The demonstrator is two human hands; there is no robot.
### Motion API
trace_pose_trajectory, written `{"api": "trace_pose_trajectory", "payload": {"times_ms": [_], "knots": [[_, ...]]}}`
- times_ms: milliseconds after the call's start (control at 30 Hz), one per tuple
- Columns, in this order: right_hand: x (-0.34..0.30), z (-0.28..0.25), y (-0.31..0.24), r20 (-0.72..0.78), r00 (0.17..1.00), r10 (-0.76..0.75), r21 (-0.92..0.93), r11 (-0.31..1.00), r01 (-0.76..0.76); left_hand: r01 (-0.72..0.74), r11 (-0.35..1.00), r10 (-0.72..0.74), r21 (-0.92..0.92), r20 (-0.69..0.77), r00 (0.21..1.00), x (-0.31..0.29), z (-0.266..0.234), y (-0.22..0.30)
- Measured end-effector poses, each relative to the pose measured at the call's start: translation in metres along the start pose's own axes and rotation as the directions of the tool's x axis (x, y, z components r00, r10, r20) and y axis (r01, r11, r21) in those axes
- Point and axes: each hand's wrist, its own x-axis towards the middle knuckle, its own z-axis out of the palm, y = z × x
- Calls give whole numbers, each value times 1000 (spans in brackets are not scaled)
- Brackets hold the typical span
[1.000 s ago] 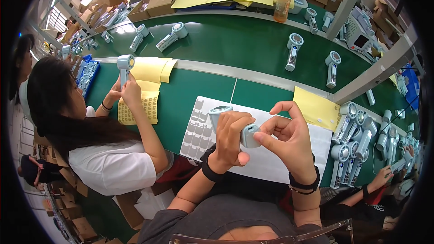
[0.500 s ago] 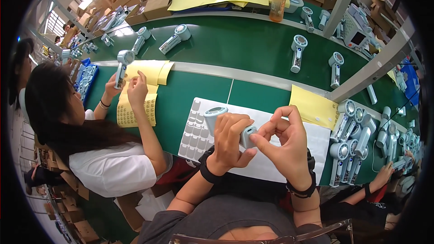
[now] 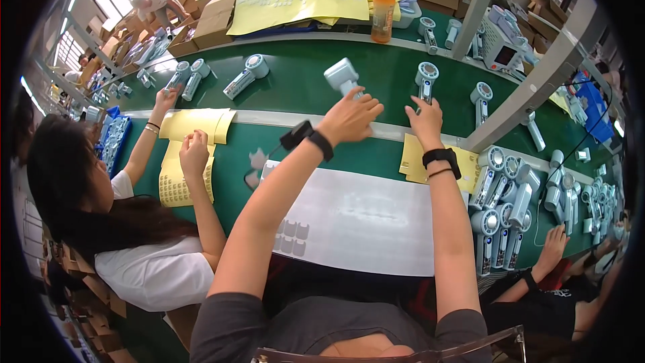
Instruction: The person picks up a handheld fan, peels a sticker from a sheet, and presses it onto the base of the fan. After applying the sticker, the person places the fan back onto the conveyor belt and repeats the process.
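Green worktop lies before a matching green strip past its far edge. Over that edge, the left hand pinches a pale-blue plastic handheld fan; the right hand is at another round-headed pale-blue fan, its grip unclear. Loose fingers could drop one; a clumsy reach could knock the other. Lettering on the clear orange-filled plastic bottle is illegible.
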Motion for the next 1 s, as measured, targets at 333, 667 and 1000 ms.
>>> {"api": "trace_pose_trajectory", "payload": {"times_ms": [333,667,1000], "knots": [[-2,-66,-52,62,976,211,420,881,-217,78,984,-81,158,13,997,-11,16,-10],[-70,-135,-182,370,929,0,917,164,-365,275,853,-446,-444,-344,827,-93,-104,95],[-182,-56,-221,345,830,-438,544,814,204,358,473,-875,-805,-381,298,-211,-123,129]]}}
